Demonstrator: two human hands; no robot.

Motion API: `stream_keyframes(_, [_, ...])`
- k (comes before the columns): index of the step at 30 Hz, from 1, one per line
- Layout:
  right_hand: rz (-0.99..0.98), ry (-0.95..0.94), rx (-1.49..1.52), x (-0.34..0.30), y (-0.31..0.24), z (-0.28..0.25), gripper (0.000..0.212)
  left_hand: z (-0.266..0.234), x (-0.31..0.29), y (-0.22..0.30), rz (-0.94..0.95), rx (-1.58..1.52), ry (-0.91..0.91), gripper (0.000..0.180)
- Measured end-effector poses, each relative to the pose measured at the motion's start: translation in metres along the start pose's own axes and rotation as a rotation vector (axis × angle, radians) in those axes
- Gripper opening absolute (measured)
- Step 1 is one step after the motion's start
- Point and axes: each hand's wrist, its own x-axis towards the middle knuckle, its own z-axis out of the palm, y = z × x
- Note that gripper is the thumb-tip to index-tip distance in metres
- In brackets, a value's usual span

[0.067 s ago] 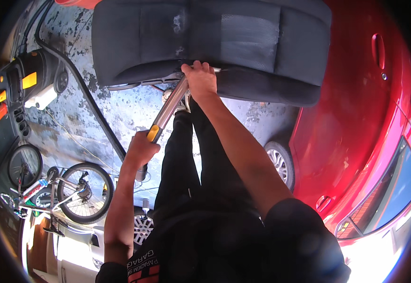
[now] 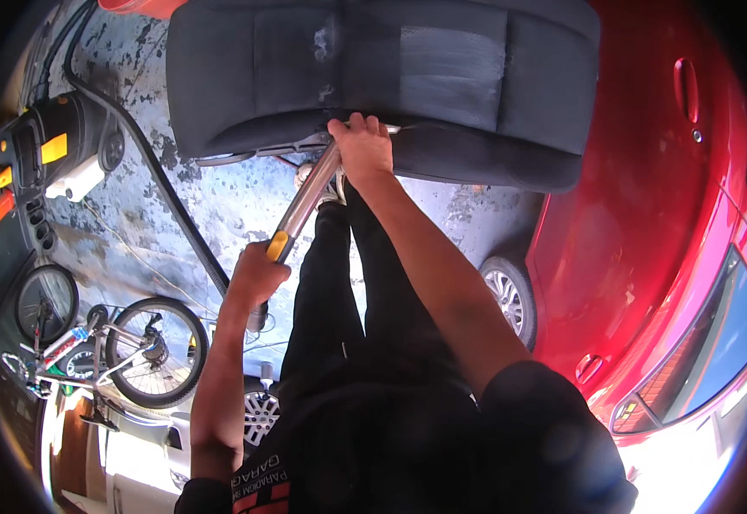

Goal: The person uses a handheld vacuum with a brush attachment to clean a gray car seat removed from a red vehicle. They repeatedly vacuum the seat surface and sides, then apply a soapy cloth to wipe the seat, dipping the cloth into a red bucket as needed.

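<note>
A dark grey car seat cushion [image 2: 292, 73] spans the far side, with a pale, wet-looking patch [image 2: 451, 73] on its right half. At its near edge, my right hand [image 2: 365, 150] is closed around the upper end of a metallic vacuum wand [image 2: 309, 193]. The wand slants down to the left, where my left hand [image 2: 258, 272] wraps its handle beside a yellow part. A black hose [image 2: 155, 167] joins at the handle end. My right hand hides part of the wand's head, so its contact with the cushion is unclear.
A black vacuum machine [image 2: 65, 128] with yellow parts stands at left. Below it are a bicycle [image 2: 146, 351] and loose cables on the worn floor [image 2: 134, 240]. A red car [image 2: 622, 214] fills the right side, with a wheel [image 2: 509, 295] near my right arm.
</note>
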Motion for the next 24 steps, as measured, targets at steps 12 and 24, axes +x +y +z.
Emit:
stream_keyframes(12, [-0.058, -0.017, 0.05, -0.056, -0.033, -0.014, 0.028, 0.014, -0.053, -0.045, -0.015, 0.036, 0.007, 0.033])
stream_keyframes(24, [-0.141, 0.11, 0.039, 0.016, -0.02, 0.009, 0.022, 0.008, 0.011, -0.043, 0.101, -0.15, 0.171, 0.043])
